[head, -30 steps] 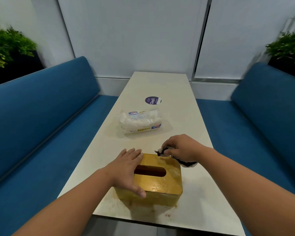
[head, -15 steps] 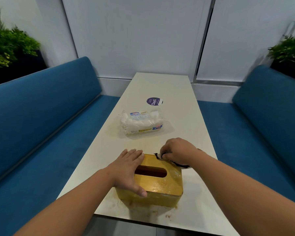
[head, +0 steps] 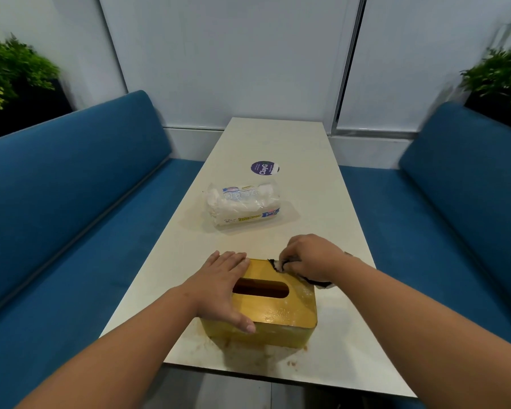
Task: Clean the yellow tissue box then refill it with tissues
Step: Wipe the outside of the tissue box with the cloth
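Observation:
The yellow tissue box (head: 278,314) stands near the front edge of the white table (head: 278,143), its dark oval slot facing up. My left hand (head: 222,287) lies flat on the box's left side, fingers spread, thumb over the front edge. My right hand (head: 310,255) is closed around a dark and white cloth (head: 316,281), pressing it on the box's far right corner. A clear plastic pack of white tissues (head: 242,208) lies on the table beyond the box. The box top looks wet and speckled.
A round purple sticker (head: 264,167) sits on the table past the tissue pack. Brown smears and crumbs mark the table around the box's base. Blue benches (head: 71,208) run along both sides, with green plants (head: 12,72) behind them.
My right hand with the cloth has slid left and back from the box's right side onto its far right corner. My left hand stays flat on the box.

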`<action>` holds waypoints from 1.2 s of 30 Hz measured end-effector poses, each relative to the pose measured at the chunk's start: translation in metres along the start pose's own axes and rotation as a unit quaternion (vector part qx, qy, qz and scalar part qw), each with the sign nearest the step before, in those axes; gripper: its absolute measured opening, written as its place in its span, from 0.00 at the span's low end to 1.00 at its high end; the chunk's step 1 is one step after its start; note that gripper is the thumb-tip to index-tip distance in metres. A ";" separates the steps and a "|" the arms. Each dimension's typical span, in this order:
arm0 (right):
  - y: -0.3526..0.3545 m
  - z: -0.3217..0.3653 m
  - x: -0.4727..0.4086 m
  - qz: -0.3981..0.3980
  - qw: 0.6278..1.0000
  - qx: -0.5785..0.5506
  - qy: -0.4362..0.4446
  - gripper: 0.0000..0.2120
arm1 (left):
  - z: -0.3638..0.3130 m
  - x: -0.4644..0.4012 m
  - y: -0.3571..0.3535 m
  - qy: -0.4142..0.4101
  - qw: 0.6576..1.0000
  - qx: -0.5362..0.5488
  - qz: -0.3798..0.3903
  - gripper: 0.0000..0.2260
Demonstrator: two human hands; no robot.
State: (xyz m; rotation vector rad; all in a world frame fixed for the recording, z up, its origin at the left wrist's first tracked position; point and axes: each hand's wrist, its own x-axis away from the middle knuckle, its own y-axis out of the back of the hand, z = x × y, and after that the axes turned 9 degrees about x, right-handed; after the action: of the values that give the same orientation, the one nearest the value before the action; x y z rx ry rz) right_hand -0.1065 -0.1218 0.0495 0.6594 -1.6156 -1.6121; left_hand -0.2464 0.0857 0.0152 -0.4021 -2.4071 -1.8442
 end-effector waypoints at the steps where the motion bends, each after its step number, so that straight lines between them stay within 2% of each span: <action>1: 0.001 -0.006 0.004 0.006 1.000 -0.001 -0.008 0.12 | 0.000 0.000 0.000 0.000 1.000 -0.001 -0.001 0.62; 4: 0.001 -0.006 0.005 0.000 1.000 0.014 -0.013 0.12 | 0.000 0.000 -0.001 0.001 1.000 0.000 0.000 0.62; 8: -0.001 0.022 -0.006 -0.018 0.999 0.042 0.028 0.12 | 0.002 0.000 -0.003 -0.001 1.000 -0.005 -0.004 0.62; 13: 0.001 -0.005 0.010 0.011 1.000 0.022 -0.011 0.12 | 0.003 0.000 -0.003 -0.004 1.000 -0.006 -0.002 0.62; 19: -0.003 0.022 -0.001 -0.027 0.998 0.045 0.018 0.12 | 0.002 0.001 -0.003 -0.001 1.000 -0.007 0.001 0.62; 25: 0.005 -0.005 0.009 -0.012 0.999 0.040 -0.032 0.13 | 0.004 0.000 -0.005 0.000 1.000 -0.005 -0.001 0.63; 31: -0.005 0.029 0.007 -0.014 0.998 0.041 0.044 0.10 | 0.003 -0.001 -0.004 -0.003 1.000 -0.007 -0.006 0.63; 36: 0.002 0.000 0.017 0.014 0.999 0.039 -0.010 0.13 | 0.002 0.001 -0.003 -0.001 1.000 -0.003 -0.002 0.62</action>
State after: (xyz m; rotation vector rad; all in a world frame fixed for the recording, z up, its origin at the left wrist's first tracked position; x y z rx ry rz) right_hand -0.1157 -0.1352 0.0540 0.6593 -1.7024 -1.5466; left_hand -0.2477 0.0873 0.0115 -0.3993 -2.4060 -1.8545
